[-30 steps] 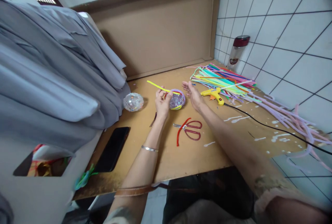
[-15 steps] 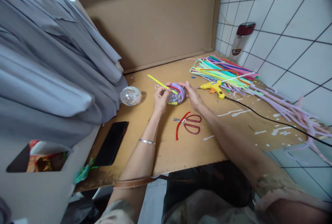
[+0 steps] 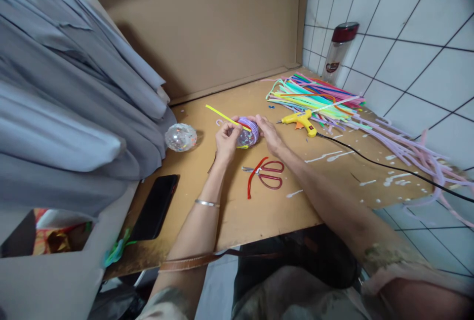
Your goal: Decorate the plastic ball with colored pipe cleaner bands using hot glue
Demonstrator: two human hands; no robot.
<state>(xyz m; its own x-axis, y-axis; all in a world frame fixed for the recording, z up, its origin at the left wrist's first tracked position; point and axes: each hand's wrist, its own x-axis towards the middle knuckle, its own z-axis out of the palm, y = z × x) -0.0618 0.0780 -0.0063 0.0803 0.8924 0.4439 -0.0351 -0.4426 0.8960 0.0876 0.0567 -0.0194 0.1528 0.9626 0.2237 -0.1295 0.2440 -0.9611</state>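
Between my hands sits a clear ball [image 3: 244,138] partly wrapped in purple pipe cleaner, with red and yellow pieces on it. My left hand [image 3: 226,141] pinches a yellow pipe cleaner [image 3: 218,112] against the ball's left side; one end sticks out to the upper left. Fingers of my right hand [image 3: 270,135] curl round the ball's right side and hold it. Closer to me lie red-handled scissors [image 3: 271,180] with a red pipe cleaner piece [image 3: 253,181] across their blades.
A second clear ball [image 3: 181,137] rests at left, above a black phone [image 3: 155,206]. Right of my hands lies a yellow glue gun [image 3: 304,121] with a black cord. Behind it are bundled pipe cleaners [image 3: 311,94] and a bottle [image 3: 338,51] by the tiled wall.
The whole view has shifted slightly, so things appear a little further left. Both hands keep their hold on the ball and the yellow pipe cleaner, with little visible movement.
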